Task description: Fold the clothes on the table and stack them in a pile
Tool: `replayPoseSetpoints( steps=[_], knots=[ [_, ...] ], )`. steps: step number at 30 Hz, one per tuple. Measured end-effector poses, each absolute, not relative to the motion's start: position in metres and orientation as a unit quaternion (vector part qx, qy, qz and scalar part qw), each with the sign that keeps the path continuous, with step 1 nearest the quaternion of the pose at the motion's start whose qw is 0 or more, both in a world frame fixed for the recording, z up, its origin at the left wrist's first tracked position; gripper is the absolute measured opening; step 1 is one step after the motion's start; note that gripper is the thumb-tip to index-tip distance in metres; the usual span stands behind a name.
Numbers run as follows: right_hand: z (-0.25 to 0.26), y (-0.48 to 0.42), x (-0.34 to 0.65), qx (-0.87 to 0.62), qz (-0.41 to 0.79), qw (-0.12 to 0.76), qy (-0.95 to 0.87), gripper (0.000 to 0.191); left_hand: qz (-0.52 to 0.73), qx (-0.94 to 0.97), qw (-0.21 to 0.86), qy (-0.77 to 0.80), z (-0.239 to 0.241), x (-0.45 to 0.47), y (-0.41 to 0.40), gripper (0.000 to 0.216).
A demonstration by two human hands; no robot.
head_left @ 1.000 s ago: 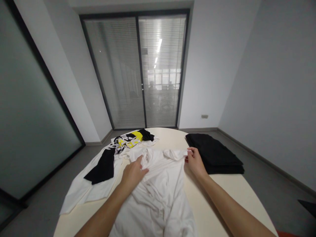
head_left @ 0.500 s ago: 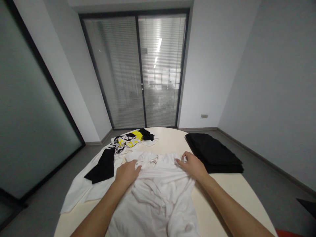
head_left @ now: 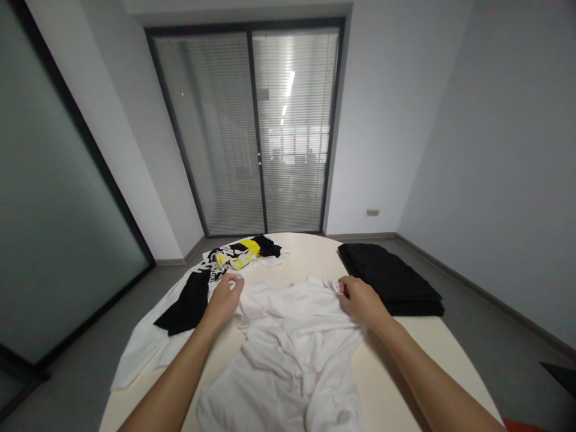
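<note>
A crumpled white garment (head_left: pixel 292 336) lies across the near middle of the table, its gathered far edge pulled wide between my hands. My left hand (head_left: pixel 225 300) pinches at the left end of that edge; its fingertips partly hide the cloth there. At the opposite end, my right hand (head_left: pixel 361 302) has thumb and fingers closed on the fabric. Folds and wrinkles run down the body of the garment toward me. Just left of my left hand lies a white shirt with black and yellow print (head_left: pixel 184 306), loosely bunched at its far end.
A folded stack of black cloth (head_left: pixel 389 273) sits at the table's right side, close to my right hand. The pale table (head_left: pixel 310 255) has a rounded far edge. Beyond are glass doors with blinds (head_left: pixel 292 132) and a wall socket (head_left: pixel 372 212).
My hands have moved apart, the left one further left and the right one slightly right. The garment's far edge is stretched wider and flatter between them.
</note>
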State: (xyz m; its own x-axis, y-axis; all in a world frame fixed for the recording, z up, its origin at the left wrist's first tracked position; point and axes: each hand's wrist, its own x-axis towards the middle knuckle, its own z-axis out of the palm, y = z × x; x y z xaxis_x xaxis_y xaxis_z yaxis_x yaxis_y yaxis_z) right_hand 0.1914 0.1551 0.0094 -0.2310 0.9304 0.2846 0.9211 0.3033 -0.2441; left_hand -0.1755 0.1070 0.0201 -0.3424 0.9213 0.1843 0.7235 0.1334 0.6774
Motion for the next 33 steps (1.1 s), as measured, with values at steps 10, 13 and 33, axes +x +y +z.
replayPoseSetpoints(
  steps=[10,13,33],
  knots=[
    [0.013,0.152,0.185,-0.596,0.061,0.208,-0.773,0.037,0.158,0.641,0.146,0.737,0.015,-0.161,0.093,0.043],
    [0.012,0.152,0.188,-0.585,0.071,0.171,-0.79,0.025,0.105,0.66,0.114,0.735,0.02,-0.158,0.088,0.038],
    [0.023,0.145,0.185,-0.512,0.181,0.253,-0.801,0.03,0.252,0.709,0.112,0.649,0.03,-0.146,0.089,0.048]
  ],
)
